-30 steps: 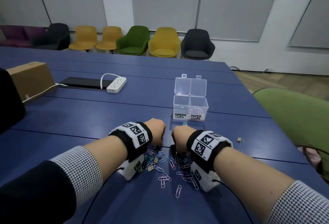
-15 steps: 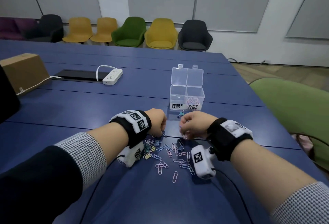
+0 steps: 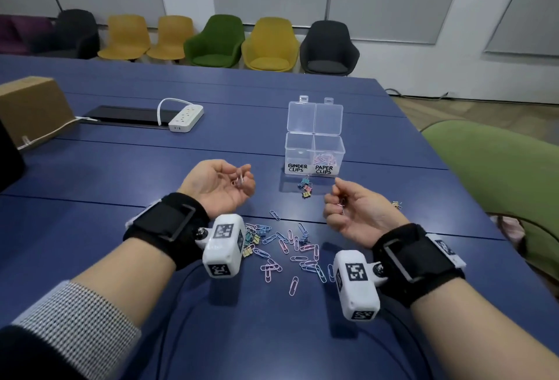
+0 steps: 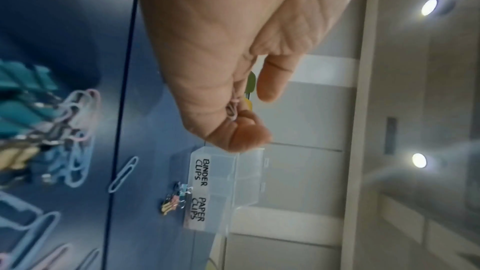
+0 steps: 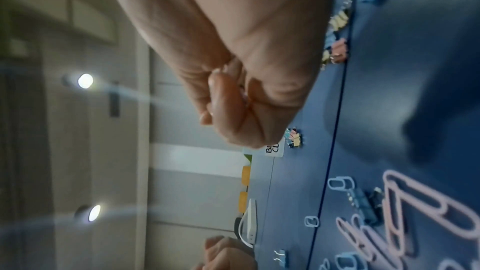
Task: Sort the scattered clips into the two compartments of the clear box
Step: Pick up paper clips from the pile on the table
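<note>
Head view: both hands hang palm-up above the blue table (image 3: pixel 151 186). The left hand (image 3: pixel 216 187) has fingers curled round a few paper clips (image 3: pixel 240 180); the right hand (image 3: pixel 352 208) is closed round more. The clear box (image 3: pixel 314 150) stands open at the far side, pink paper clips already in its right compartment, the left one seemingly empty. The scattered pile (image 3: pixel 290 248) lies near, between the wrists, and a small bunch of binder clips (image 3: pixel 305 189) sits just in front of the box. Carried loosely, thin clips could slip between the fingers, or drop into the "BINDER CLIPS" side if the left hand tips early.

Left wrist view: it shows what the head view blurs, a pink clip (image 4: pixel 232 110) pinched at thumb (image 4: pixel 233 134) and fingertip, and both labels.

Right wrist view: the fist (image 5: pixel 241 93) hides its load entirely, so how many clips it holds cannot be told; only part of one label (image 5: pixel 272 149) shows, beside the binder clips.
</note>
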Motion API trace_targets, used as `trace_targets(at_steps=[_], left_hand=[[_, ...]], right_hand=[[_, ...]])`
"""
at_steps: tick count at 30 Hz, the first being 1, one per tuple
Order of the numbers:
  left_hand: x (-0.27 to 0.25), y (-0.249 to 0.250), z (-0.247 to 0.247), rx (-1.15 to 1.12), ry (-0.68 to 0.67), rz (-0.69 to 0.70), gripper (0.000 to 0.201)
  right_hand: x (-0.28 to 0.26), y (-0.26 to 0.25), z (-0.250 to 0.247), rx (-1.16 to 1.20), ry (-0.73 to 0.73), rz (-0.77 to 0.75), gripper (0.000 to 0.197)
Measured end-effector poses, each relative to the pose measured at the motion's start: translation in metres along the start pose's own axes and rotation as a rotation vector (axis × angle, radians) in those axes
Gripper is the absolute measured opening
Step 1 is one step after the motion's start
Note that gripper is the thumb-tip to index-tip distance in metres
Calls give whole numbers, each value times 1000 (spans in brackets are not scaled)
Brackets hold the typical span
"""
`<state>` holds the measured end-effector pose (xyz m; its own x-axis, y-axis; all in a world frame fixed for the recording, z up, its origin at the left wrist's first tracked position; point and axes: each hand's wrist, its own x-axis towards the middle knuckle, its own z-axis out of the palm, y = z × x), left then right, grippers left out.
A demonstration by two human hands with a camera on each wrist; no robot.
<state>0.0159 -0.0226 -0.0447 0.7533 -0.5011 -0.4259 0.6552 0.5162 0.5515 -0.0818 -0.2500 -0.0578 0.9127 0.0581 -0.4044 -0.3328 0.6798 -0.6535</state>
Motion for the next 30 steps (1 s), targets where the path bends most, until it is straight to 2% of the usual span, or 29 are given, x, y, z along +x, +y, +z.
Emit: trace_targets(at_steps=[2,4,6,7,8,10,11,12,14,18,25,30], left_hand=[[-5,-5,-1,71,-6,-45,16],[-10,-10,4,264,-11,-96,12],[-14,-16,7,581,-1,-116,23],[-14,-19,7,794,1,-96,30],[-17,-22,8,1061,-11,-61,35],[-24,-29,10,1663,-60,0,38],[-27,-33,11,1891,-95,17,38],[-31,-37,13,2022,-130,26,37],[-34,-45,15,2135,-167,34,41],[-31,-55,17,2312,-176,93,47],[-22,-56,22,2339,-270,112,24],[-19,-60,23,2376,-349,109,11]], right_hand=[[-4,-4,2,-153,8,35,34],[-8,-9,3,-275,18,54,34],[-14,-12,5,-434,48,51,34],[-16,-12,4,-586,71,30,33],[-20,-12,4,-804,86,3,32],[-28,-9,3,-1389,61,-25,28],[-31,-6,3,-1679,17,-26,27],[-33,-4,2,-1901,-35,-14,26],[-35,1,4,-2081,-97,24,24],[-35,15,12,-2156,-155,-3,28],[-20,33,27,-2196,-183,-99,25],[-15,39,34,-2253,-210,-113,23]])
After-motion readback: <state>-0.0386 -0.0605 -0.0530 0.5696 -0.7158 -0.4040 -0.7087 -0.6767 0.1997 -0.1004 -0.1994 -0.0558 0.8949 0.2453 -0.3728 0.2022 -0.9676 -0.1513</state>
